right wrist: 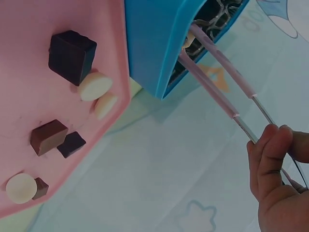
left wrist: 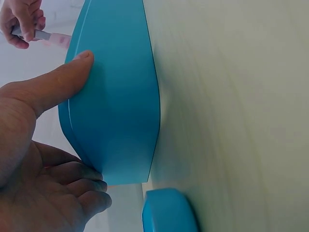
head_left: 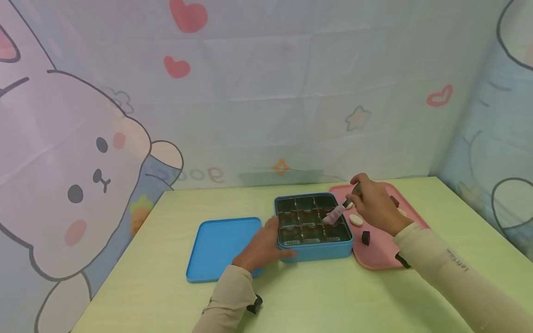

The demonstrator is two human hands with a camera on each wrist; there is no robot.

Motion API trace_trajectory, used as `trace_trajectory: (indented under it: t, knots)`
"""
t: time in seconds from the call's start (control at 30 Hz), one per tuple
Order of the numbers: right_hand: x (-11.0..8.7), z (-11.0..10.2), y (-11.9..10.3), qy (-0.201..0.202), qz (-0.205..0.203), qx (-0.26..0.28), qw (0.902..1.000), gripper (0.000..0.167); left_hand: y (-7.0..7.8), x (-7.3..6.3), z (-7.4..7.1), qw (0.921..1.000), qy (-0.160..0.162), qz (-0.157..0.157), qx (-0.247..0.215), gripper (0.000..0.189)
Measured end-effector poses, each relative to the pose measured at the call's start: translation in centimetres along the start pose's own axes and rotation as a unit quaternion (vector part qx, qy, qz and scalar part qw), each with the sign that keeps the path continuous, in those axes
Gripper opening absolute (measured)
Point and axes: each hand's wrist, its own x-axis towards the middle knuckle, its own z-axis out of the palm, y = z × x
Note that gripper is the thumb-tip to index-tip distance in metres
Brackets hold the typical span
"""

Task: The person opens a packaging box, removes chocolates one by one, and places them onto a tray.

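Note:
My right hand (head_left: 376, 206) grips a pair of metal tongs with pink-sleeved tips (right wrist: 217, 79). The tips reach down into a right-hand compartment of the blue box (head_left: 318, 252). In the right wrist view, a small cream-coloured piece (right wrist: 188, 39) shows between the tips, partly hidden by the box wall. The box holds a dark divided insert (head_left: 308, 217) with several square compartments. My left hand (head_left: 264, 245) holds the box at its near left corner. Its thumb lies on the front wall and its fingers are against the left side, as the left wrist view shows.
A pink tray (head_left: 383, 259) stands right of the box, bearing dark brown chocolate-like blocks (right wrist: 72, 57) and cream oval pieces (right wrist: 95, 87). The flat blue lid (head_left: 222, 245) lies left of the box on the pale table (head_left: 166, 305). A printed cloth backdrop (head_left: 258, 92) rises behind.

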Motion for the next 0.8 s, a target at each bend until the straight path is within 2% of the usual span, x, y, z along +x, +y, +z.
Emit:
trace_trajectory:
  t: [0.23, 0.5, 0.8]
  knots:
    - [0.0, -1.6, -0.1, 0.063, -0.049, 0.001, 0.9968, 0.027, 0.1, 0.1, -0.3, 1.0000, -0.004, -0.006, -0.006, 0.112]
    - [-0.4, -3.0, -0.2, 0.090, -0.029, 0.022, 0.9953, 0.027, -0.2, 0.3, -0.2, 1.0000, -0.003, -0.005, -0.004, 0.112]
    - [-1.2, -4.2, 0.9, 0.113, -0.018, 0.013, 0.9934, 0.025, -0.2, 0.2, 0.0, 0.9999, -0.008, 0.000, -0.013, 0.112]
